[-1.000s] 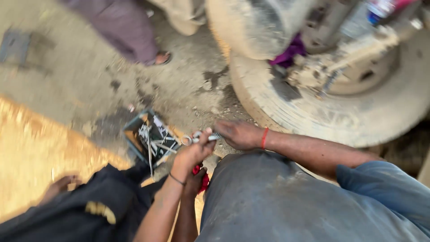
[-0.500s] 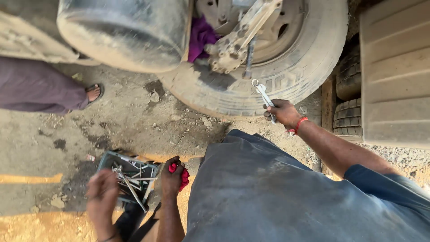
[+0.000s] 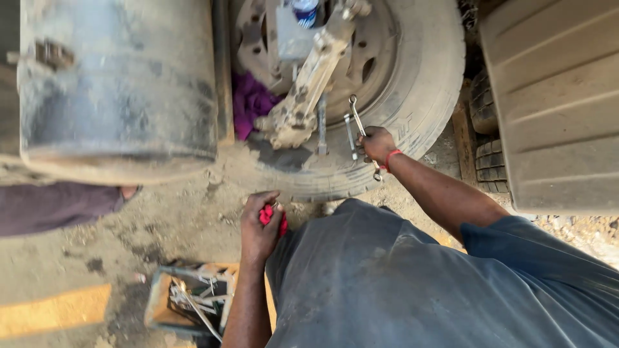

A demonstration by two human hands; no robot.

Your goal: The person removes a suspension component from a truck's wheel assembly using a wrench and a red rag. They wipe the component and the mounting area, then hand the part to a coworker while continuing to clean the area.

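My right hand (image 3: 376, 143), a red band on its wrist, grips two metal spanners (image 3: 353, 122) and holds them upright against the sidewall of a big dusty tyre (image 3: 425, 96). Just left of them a pale, dirty metal bracket (image 3: 309, 84) hangs in front of the wheel hub. My left hand (image 3: 258, 225) is lower, near my grey-clothed body, closed around a small red object (image 3: 265, 214); what it is cannot be told. An open tool tray (image 3: 187, 299) with several metal tools lies on the ground below my left arm.
A large dirty cylindrical tank (image 3: 116, 84) fills the upper left. A purple cloth (image 3: 248, 103) is tucked by the hub. Another person's purple-clad leg (image 3: 51, 206) is at the left edge. A ribbed grey panel (image 3: 561, 96) stands at right, with a second tyre (image 3: 490, 161) behind it.
My right hand has carried the spanners from beside the tool tray up to the tyre. My left hand left the tray and now holds the red object higher. The view swung toward the wheel.
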